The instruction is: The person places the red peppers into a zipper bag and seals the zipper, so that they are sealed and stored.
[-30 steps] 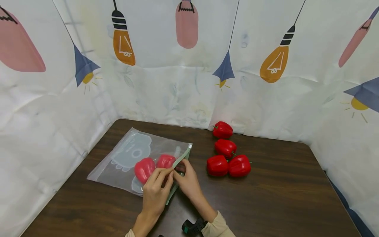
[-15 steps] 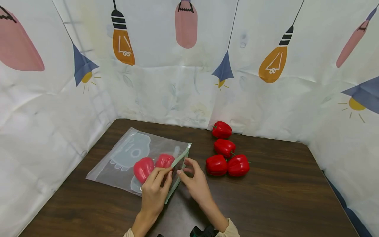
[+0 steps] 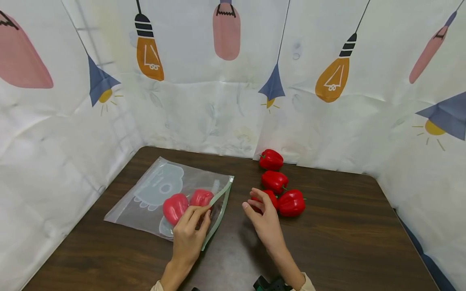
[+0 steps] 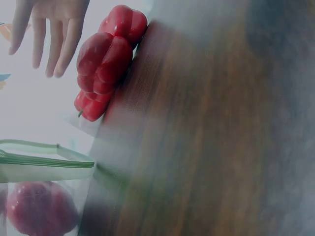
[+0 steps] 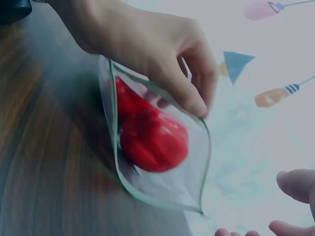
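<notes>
Left hand (image 3: 189, 232): just below the centre of the frame in the head view, thumb and fingers pinching the near rim of the bag's mouth.
Right hand (image 3: 267, 222): right of the left hand, fingers loosely bent and spread from the thumb, holding nothing; in the left wrist view a gap parts it from the loose peppers.
Zip bag (image 3: 198, 178): flat, left of centre, clear with pale blue-grey print; its green zip edge (image 3: 225, 202) faces right and gapes.
Bagged peppers: two red bell peppers, one (image 3: 175, 209) left and one (image 3: 201, 198) right, side by side near the mouth.
Loose peppers: four more red ones right of centre, the top one (image 3: 271, 159), one (image 3: 274, 182) below, then a lower pair, left (image 3: 272, 198), partly behind the right hand, and right (image 3: 291, 203).
Table (image 3: 346, 234): dark brown wood grain, across the lower frame.
Backdrop (image 3: 182, 113): white sheet printed with bulbs and lamps, upper frame.
</notes>
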Demonstrator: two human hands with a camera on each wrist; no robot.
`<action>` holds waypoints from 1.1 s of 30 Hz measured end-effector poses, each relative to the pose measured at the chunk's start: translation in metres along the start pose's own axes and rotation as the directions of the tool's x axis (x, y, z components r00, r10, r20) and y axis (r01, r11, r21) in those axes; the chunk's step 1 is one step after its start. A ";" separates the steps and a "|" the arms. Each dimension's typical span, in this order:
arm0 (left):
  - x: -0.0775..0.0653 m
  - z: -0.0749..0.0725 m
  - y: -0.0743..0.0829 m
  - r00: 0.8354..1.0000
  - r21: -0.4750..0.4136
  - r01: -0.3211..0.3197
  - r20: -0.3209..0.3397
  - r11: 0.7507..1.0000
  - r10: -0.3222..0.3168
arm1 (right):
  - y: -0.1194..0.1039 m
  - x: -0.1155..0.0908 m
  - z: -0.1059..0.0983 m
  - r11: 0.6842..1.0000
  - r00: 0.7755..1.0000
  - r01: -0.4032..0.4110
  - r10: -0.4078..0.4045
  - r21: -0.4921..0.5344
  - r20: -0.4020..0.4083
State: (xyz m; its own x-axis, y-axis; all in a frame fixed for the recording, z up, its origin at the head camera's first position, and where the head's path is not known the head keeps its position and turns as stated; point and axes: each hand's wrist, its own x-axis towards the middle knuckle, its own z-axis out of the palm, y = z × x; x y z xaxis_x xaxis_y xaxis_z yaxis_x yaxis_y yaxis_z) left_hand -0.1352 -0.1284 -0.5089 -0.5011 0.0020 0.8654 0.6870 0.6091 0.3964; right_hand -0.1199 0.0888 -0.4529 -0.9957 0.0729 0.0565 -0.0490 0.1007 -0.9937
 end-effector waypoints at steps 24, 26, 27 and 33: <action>0.000 0.001 -0.001 1.000 -0.015 0.005 0.001 1.000 -0.005 | 0.010 0.018 -0.071 0.987 0.955 0.158 -0.155 -0.008 -0.254; 0.000 0.001 -0.001 1.000 -0.014 0.004 0.002 1.000 -0.004 | 0.013 0.020 -0.076 0.988 0.948 0.155 -0.155 -0.022 -0.279; 0.000 0.001 -0.001 1.000 -0.012 0.003 0.003 1.000 -0.003 | 0.015 0.020 -0.079 0.988 0.944 0.152 -0.154 -0.030 -0.291; 0.000 0.001 -0.001 1.000 -0.009 -0.003 0.005 1.000 0.003 | 0.025 0.022 -0.097 0.983 0.926 0.136 -0.171 -0.124 -0.336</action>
State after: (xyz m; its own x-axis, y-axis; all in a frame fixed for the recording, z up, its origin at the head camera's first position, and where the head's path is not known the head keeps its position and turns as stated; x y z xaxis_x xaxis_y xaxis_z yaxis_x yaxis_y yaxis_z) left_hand -0.1359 -0.1282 -0.5095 -0.5014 0.0076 0.8652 0.6932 0.6020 0.3964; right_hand -0.1355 0.1897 -0.4674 -0.8876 0.3840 0.2543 -0.1740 0.2318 -0.9571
